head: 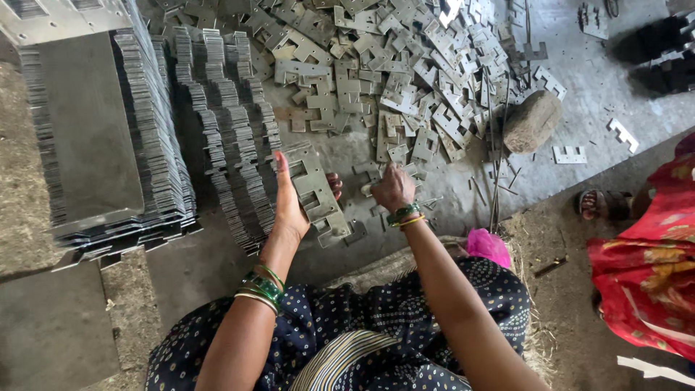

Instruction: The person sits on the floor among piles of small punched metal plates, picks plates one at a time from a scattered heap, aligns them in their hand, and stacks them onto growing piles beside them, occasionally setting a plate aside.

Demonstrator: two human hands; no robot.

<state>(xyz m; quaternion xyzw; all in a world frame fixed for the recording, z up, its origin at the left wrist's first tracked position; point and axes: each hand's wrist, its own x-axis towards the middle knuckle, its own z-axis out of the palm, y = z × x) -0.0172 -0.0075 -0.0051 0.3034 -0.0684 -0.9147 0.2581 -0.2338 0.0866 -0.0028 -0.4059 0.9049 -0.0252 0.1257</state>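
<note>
Here, two hands sort stamped metal plates on a concrete floor.

The left hand (288,199) is spread flat, fingers straight, its palm pressed against the side of a small stack of notched plates (317,194) that lies on the floor just in front of the person's knees. The right hand (392,188) is curled, its fingers closed on a loose plate (371,190) at the near edge of the scattered heap (405,80) (how tightly, I cannot tell). Left of the stack stand long rows of stacked plates (232,123) and a bigger pile of sheets (94,137). A stone (532,121) sits right of the heap.
</note>
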